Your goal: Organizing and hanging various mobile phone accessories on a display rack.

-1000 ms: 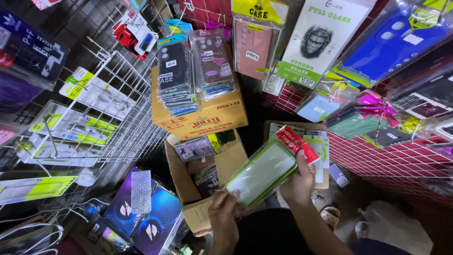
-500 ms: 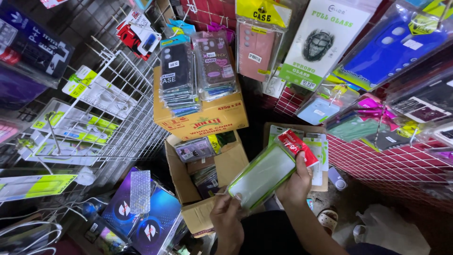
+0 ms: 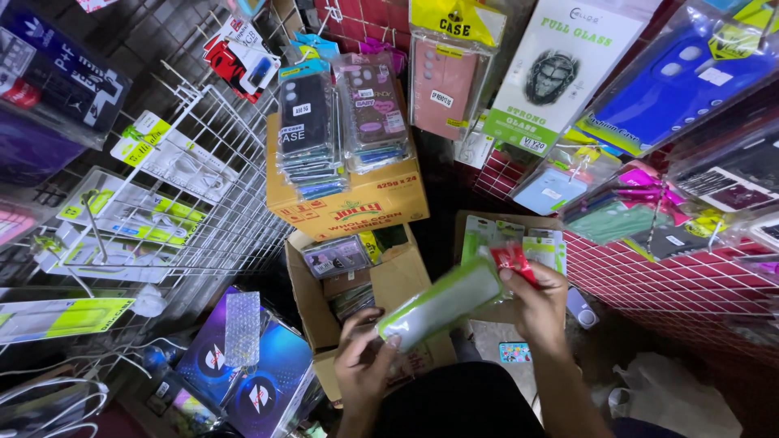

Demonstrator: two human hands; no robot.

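Racks first: on your far left a white wire grid rack (image 3: pixel 219 203) leans out, hung with white-and-green carded cable packs (image 3: pixel 130 215). Below it, on the floor, sits a glossy blue-purple box (image 3: pixel 243 373) with a strip of bubble wrap (image 3: pixel 241 328) lying on top.

Moving toward the middle, an orange cardboard carton (image 3: pixel 357 207) carries two stacks of bagged phone cases (image 3: pixel 341 122), dark ones on the left, pinkish ones on the right. Just below it an open brown cardboard box (image 3: pixel 389 284) holds more packaged cases.

Your left hand (image 3: pixel 365 365) is down at the lower end of a long green-edged clear plastic sleeve pack (image 3: pixel 442 304), fingers pinched onto its corner, so that grip is closed on the pack. The pack runs diagonally up to the right, held in the air over the open box.

Your right hand (image 3: pixel 540 304) has the pack's upper end, thumb on top, and it's also clamping a small red packet (image 3: pixel 513 259) against a fan of green-and-white carded packs (image 3: pixel 519 239) behind it.

Farther right, a red wire grid wall (image 3: pixel 673 284) hangs with bagged cases, including a big blue phone case in a clear bag (image 3: pixel 673 81).
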